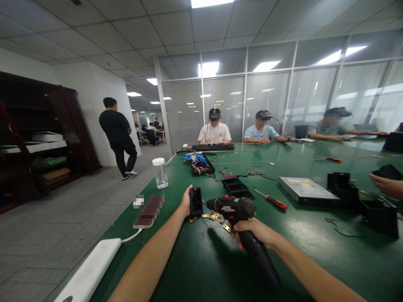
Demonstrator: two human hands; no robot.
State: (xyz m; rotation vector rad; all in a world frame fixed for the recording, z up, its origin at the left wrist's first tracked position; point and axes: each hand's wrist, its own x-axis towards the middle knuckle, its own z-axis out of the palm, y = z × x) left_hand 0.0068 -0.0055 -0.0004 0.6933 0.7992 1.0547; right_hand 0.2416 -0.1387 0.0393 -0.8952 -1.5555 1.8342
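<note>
The small black plastic housing (195, 201) stands on end on the green table (204, 260), clasped by the left hand (186, 202), whose fingers curl round its far side while the forearm reaches in low from the lower left. Just right of it, the right hand (255, 230) is wrapped tight round the grip of a black cordless screwdriver (239, 218), its nose aimed left at the housing and close to it, the wrist bent, the forearm coming in from the lower right. Between and below the two hands lie scattered brass contacts (215, 217). Beyond the right hand rest a red-handled screwdriver (273, 201) and a black tray (236, 187). Left of the left hand lies a phone (149, 212).
</note>
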